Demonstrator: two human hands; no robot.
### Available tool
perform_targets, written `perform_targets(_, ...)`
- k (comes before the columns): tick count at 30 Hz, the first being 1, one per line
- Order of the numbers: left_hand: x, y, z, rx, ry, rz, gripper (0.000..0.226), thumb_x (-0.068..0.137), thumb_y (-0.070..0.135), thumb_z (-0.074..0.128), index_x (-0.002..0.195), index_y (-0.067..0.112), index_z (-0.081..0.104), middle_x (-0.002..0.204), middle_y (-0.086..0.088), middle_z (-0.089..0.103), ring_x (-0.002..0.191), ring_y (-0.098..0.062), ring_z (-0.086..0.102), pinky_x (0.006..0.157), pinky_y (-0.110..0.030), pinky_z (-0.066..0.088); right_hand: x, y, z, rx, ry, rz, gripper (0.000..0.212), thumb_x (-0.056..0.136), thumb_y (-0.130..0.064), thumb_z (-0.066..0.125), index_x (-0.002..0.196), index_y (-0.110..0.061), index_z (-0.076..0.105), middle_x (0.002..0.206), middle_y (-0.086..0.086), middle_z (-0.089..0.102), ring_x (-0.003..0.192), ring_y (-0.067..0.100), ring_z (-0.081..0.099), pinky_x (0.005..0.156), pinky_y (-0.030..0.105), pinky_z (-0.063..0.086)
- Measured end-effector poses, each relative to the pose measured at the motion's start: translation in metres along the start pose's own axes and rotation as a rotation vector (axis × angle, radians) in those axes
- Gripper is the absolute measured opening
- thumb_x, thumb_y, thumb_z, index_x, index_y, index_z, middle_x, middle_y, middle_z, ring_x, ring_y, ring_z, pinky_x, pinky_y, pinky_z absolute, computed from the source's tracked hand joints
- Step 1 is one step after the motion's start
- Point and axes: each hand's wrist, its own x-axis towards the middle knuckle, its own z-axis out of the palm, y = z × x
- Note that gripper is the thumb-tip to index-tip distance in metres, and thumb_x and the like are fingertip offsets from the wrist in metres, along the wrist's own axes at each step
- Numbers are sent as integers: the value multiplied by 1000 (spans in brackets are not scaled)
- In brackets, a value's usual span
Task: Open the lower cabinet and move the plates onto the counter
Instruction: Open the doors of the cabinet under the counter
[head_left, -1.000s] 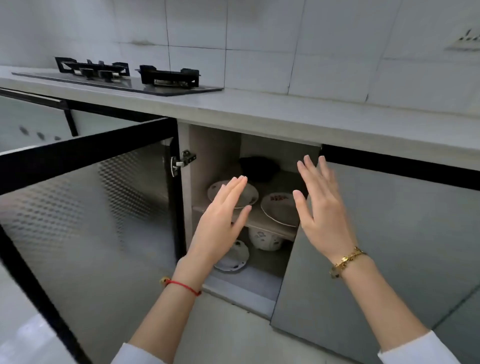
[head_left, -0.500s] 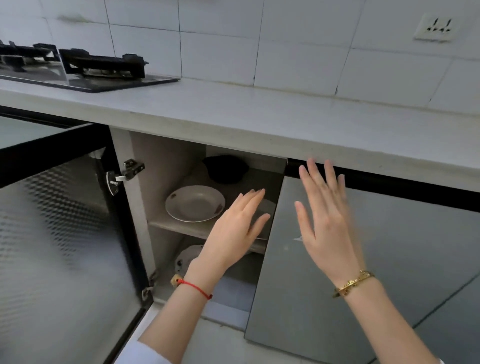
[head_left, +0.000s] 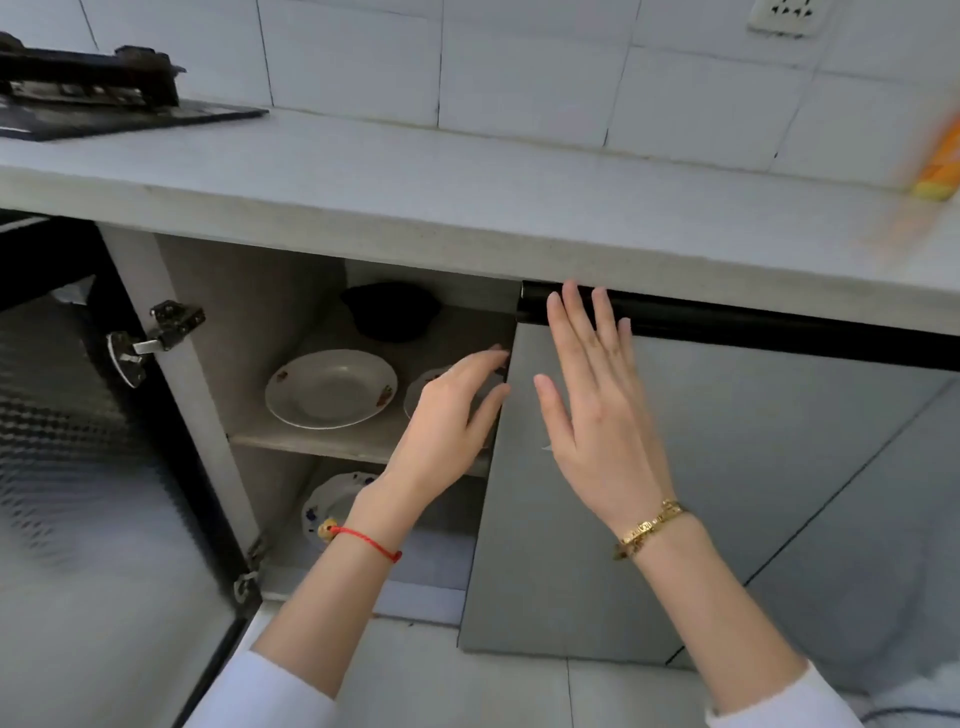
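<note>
Your left hand (head_left: 447, 415) reaches into the open lower cabinet, fingers loosely spread and gripping nothing, its fingertips right at the inner edge of the grey right-hand cabinet door (head_left: 701, 493). Your right hand (head_left: 597, 410) is flat and open with fingers splayed, held up in front of that door's face just below the glossy black strip (head_left: 779, 327) along its top; whether the palm touches the panel, I cannot tell. The two hands sit close together, the door's edge between them.

Here are the plates: a white shallow plate with small red-brown motifs on its rim (head_left: 331, 388) rests on the cabinet's middle shelf (head_left: 311, 446), to the left of your left hand. A second patterned white plate (head_left: 431, 387) lies just beside it on the same shelf, mostly hidden behind your left hand. Below the shelf, a white plate with blue decoration (head_left: 332, 501) leans near the cabinet floor, partly covered by your left wrist and its red string bracelet (head_left: 369, 540). A dark bowl-shaped object (head_left: 389, 312) sits at the back of the shelf.

The left-hand door with its textured metallic inner face (head_left: 78, 441) stands swung wide open. The pale stone counter (head_left: 467, 208) above holds a black gas hob (head_left: 93, 98) at the far left and a blurred orange item (head_left: 940, 161) at the far right. A gold chain bracelet (head_left: 652, 527) circles your right wrist.
</note>
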Motion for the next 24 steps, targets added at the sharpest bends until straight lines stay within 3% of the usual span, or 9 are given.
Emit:
perform_targets(7,-31,15,-9,-56,-11,75,40,96,20,56,135,13,51,136,2,57,126,-7,51,104,-26,44,-24,-22,-21,-87,12,14,58,102,-31,30,152,-12,8,162,2,5,149,15,-5,123,36,0)
perform_targets(13,-62,34,-17,-162,-2,197,41,92,15,62,133,13,55,129,4,62,120,2,54,99,-10,40,-56,-45,-54,-78,9,57,59,102,-29,34,152,-12,8,162,0,7,149,14,-3,123,36,2)
perform_targets(19,-95,62,-15,-327,14,315,52,87,5,68,136,19,54,136,9,57,129,-8,51,103,-15,41,-96,-58,-94,-79,0,91,59,102,-29,37,152,-12,10,161,-2,8,149,14,-2,123,37,5)
perform_targets(24,-116,86,-10,-408,-34,387,48,86,7,71,132,11,58,138,6,55,132,-10,49,108,-31,42,-128,-67,-118,-78,49,150,58,102,-29,37,152,-12,12,161,-2,10,149,15,0,123,33,3)
